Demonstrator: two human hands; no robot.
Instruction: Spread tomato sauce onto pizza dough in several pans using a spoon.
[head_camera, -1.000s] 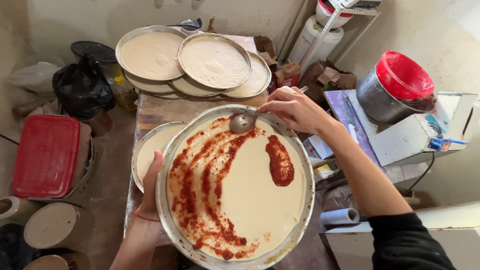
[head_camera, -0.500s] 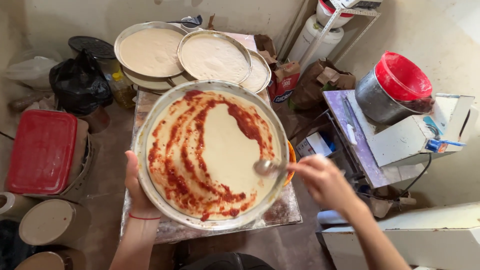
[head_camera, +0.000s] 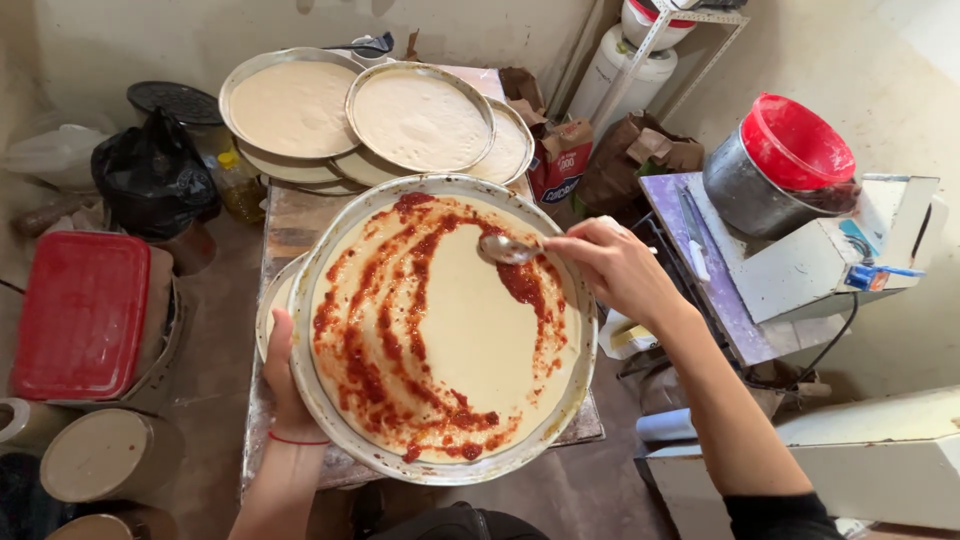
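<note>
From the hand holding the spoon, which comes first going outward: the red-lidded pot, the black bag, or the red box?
Measured from the right hand:
1. Red-lidded pot, on its right, up on the counter.
2. Black bag, far left, across the pan.
3. Red box, farthest, at the left edge.

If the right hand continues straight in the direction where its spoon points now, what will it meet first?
The right hand points its spoon leftward across the dough. It would probably first meet the red sauce streaks, then the left rim of the round metal pan. The spoon's height above the dough is unclear.
</note>
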